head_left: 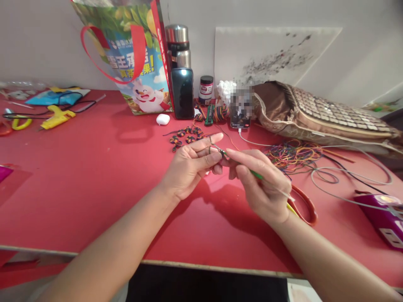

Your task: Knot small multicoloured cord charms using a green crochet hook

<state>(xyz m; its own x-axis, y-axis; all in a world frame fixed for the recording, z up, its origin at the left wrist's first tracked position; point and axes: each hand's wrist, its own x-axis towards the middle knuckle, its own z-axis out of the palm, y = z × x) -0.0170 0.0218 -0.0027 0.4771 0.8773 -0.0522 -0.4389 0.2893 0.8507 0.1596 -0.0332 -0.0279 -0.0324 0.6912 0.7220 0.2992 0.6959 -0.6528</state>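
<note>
My left hand pinches a small dark piece of crochet work between thumb and fingers, its index finger stretched out with yarn looped over it. In my right hand is a crochet hook with a green grip, held like a pen. The hook's metal tip meets the work right at my left fingertips. Just beyond my left hand lie several small dark, orange-flecked crocheted pieces. A ball of the same multicoloured yarn sits farther back, and a thin strand runs from that area toward my hands.
A tangle of coloured cords and a looped cable lie to the right, near scissors with red handles and a purple device. Behind stand a gift bag, two phones, a jar and a cushion. A yellow glue gun lies left.
</note>
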